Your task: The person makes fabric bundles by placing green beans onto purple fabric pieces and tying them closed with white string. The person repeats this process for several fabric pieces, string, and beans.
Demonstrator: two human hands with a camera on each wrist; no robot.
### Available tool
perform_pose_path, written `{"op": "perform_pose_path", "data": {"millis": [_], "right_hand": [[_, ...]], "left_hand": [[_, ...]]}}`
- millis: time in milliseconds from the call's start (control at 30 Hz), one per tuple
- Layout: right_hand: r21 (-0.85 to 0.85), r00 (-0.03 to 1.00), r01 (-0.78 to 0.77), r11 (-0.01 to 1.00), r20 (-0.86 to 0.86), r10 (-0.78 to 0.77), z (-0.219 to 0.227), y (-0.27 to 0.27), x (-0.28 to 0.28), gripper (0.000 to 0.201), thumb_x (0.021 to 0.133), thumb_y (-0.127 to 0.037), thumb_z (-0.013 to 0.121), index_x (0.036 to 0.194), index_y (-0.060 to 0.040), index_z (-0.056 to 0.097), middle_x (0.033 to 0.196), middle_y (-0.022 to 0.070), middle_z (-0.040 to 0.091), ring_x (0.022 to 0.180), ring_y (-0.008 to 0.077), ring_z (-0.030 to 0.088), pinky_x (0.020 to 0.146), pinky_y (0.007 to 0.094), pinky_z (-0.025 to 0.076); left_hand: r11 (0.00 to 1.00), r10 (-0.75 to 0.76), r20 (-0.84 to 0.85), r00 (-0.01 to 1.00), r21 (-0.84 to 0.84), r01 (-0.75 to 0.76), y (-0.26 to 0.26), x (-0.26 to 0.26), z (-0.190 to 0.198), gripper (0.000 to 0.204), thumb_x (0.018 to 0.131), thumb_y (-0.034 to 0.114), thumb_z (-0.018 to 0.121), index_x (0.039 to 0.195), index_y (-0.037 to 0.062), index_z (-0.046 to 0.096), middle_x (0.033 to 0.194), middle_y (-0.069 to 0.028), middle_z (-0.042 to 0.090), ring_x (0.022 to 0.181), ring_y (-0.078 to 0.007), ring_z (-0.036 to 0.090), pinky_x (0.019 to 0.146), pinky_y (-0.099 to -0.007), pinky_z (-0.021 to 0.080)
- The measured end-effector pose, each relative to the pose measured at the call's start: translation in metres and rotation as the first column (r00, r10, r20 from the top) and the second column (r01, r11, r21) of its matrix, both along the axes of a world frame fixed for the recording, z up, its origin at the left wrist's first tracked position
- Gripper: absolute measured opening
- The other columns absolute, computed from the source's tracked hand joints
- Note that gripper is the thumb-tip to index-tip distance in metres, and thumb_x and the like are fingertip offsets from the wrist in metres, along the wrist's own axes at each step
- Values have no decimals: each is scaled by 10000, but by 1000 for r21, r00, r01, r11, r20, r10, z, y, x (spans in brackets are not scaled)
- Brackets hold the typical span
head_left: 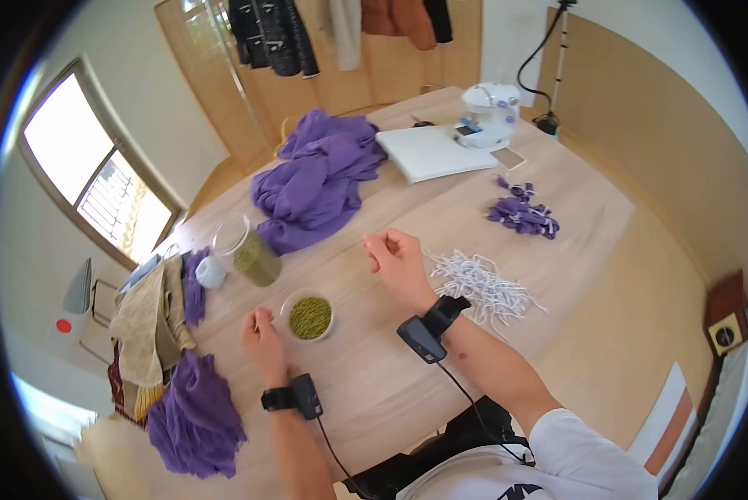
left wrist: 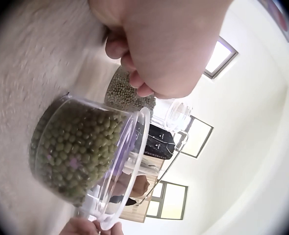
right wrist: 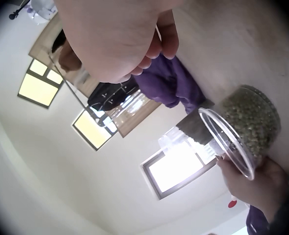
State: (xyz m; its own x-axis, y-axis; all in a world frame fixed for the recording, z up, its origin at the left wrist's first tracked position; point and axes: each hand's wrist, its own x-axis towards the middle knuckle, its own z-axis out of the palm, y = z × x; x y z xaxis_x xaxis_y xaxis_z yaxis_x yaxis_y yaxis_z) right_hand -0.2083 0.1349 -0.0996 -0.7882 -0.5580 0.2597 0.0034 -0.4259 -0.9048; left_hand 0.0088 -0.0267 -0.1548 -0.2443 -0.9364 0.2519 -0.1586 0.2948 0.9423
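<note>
A clear round tub of green beans point(head_left: 310, 318) point(left wrist: 75, 147) point(right wrist: 252, 117) stands upright on the table. Just left of it lies my left hand point(head_left: 264, 343) point(left wrist: 159, 44) point(right wrist: 259, 186), fingers loosely curled, nothing visible in them; whether it touches the tub I cannot tell. My right hand point(head_left: 399, 265) point(left wrist: 88, 227) point(right wrist: 115, 39) is beyond the tub to the right, near some white cords point(head_left: 486, 287), its fingers loosely bent with no object seen in them. Behind the tub is a tall clear jar point(head_left: 257, 260) point(left wrist: 125, 93), partly filled with green beans.
Purple cloth point(head_left: 320, 179) is heaped at the back left, with a white sewing machine point(head_left: 490, 117) and its white board point(head_left: 432, 152) at the back. Bundled purple strips point(head_left: 524, 217) lie right. More purple fabric point(head_left: 195, 412) and beige cloth point(head_left: 145, 321) are at the left edge.
</note>
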Motion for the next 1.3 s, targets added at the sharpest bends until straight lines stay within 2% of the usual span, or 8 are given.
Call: {"op": "perform_pose_path", "data": {"millis": [167,367,667,700,800,900,1100,1300], "right_hand": [[282,932,214,935,-345,-109,31,61,-96,187,915,-188,680,909,-3,710,706,26,653,614,70,579,558,257,464],[415,675,659,628,-695,-249,45,156,-230,188,828,-185,717,926,-25,719,787,107,704,710,187,665,654,319,519],[633,612,725,270,-773,169,-17,175,-316,221,767,-237,766,923,-82,748,925,164,729,898,327,697,838,412,551],[753,696,630,192,-656,293,-11,171,-317,201,752,-264,777,879,-109,763,955,162,731,942,336,689,854,413,551],[762,730,639,108,-644,229,-4,163,-309,167,746,-258,771,836,-117,767,952,165,730,933,336,691,846,422,552],[733,700,662,155,-679,222,11,158,-303,155,762,-224,747,846,-94,759,924,166,727,908,337,690,815,435,549],[368,576,660,655,-808,-126,49,137,-246,193,804,-189,707,817,0,669,832,168,701,806,300,690,741,401,535],[281,889,263,923,-443,-118,62,96,-201,137,892,-95,662,822,1,593,765,72,668,776,138,665,677,280,535]], "left_hand": [[998,-39,-43,998,57,42,9,-1,13,318,1017,266,559,842,13,639,727,25,555,623,-34,438,547,-226,329],[997,-60,-31,998,-60,58,8,-5,8,342,1020,263,553,784,25,619,668,55,494,567,-20,380,505,-229,285],[991,-63,40,997,-119,68,10,-3,9,286,999,185,578,782,3,617,658,40,526,610,-40,440,548,-244,336],[990,-62,47,997,-121,67,11,-3,9,286,997,184,580,782,-1,618,661,39,529,611,-40,443,547,-244,337],[989,-58,69,996,-131,66,11,-1,8,285,992,181,586,785,-10,623,664,36,535,613,-39,449,544,-244,339],[989,-55,88,995,-131,67,11,-1,8,284,989,181,589,794,-20,633,659,36,540,610,-40,450,542,-246,345],[991,-52,87,995,-115,62,14,-3,10,294,985,190,589,784,-19,633,656,38,539,612,-40,441,545,-253,348],[993,-58,83,995,-100,66,18,-5,16,311,994,219,580,767,10,617,649,57,487,606,-33,399,537,-254,313]]}}
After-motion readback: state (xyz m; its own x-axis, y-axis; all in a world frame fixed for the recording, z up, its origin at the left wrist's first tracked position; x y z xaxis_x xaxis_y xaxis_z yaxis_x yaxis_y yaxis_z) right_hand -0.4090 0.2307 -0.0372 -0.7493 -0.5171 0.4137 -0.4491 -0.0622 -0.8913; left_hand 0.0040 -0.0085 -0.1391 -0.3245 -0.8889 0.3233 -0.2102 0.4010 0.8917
